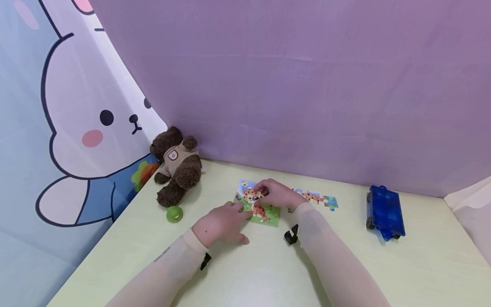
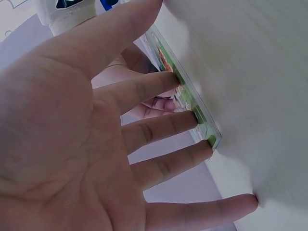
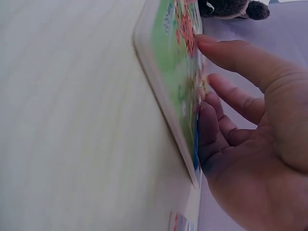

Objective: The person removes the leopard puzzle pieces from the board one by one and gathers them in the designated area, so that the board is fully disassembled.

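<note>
A small jigsaw board (image 1: pixel 273 216) with a red-spotted cartoon animal on green lies flat on the table. My left hand (image 1: pixel 222 224) reaches it from the left; in the left wrist view its straight fingertips (image 2: pixel 204 147) touch the board's edge, while the little finger rests on the table. Above the board, my right hand (image 1: pixel 278 194) touches the picture with the thumb (image 3: pixel 226 50). Its index finger stands apart from the thumb and the other fingers bend. No piece shows between them. Loose jigsaw pieces (image 1: pixel 330 202) lie right of the board, partly behind the right wrist.
A brown teddy bear (image 1: pixel 178 164) in a beige shirt leans at the back left, with a small round green toy (image 1: pixel 174 214) before it. On the right stands a blue toy cart (image 1: pixel 385 211). A purple cloth (image 1: pixel 291 94) hangs behind the table (image 1: pixel 253 277).
</note>
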`<state>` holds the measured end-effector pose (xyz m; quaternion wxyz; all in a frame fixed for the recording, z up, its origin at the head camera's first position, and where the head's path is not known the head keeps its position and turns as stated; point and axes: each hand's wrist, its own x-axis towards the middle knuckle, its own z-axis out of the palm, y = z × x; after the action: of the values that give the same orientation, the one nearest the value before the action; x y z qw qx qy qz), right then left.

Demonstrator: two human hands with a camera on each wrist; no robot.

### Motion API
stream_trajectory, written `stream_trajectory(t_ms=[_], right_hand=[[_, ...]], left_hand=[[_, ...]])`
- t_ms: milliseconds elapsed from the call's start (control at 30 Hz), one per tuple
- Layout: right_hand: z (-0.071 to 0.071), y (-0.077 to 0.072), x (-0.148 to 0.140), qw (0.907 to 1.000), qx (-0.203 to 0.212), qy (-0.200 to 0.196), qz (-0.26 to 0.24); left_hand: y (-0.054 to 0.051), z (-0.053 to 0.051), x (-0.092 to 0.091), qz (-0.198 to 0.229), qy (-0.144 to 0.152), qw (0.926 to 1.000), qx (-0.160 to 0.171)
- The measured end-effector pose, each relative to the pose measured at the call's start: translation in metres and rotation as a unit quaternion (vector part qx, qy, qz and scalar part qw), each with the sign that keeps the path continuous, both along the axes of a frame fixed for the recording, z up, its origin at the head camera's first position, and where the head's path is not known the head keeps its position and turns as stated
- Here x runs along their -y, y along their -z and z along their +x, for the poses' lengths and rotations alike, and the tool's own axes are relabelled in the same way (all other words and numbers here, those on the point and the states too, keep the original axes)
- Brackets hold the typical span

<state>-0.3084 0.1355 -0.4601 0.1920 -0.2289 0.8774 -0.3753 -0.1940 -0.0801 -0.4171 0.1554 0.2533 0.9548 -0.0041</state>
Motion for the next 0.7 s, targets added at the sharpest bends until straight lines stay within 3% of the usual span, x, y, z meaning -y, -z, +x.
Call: stream_trajectory(t_ms=[533, 700], right_hand=[[0.003, 0.0013, -0.0027, 0.9996, 0.005, 0.017, -0.022], [0.0044, 0.0007, -0.0006, 0.9992, -0.012, 0.028, -0.025]], left_hand=[[0.0011, -0.0004, -0.0002, 0.0, 0.0, 1.0, -0.003], [0.0003, 0.0, -0.0003, -0.001, -0.002, 1.0, -0.002]])
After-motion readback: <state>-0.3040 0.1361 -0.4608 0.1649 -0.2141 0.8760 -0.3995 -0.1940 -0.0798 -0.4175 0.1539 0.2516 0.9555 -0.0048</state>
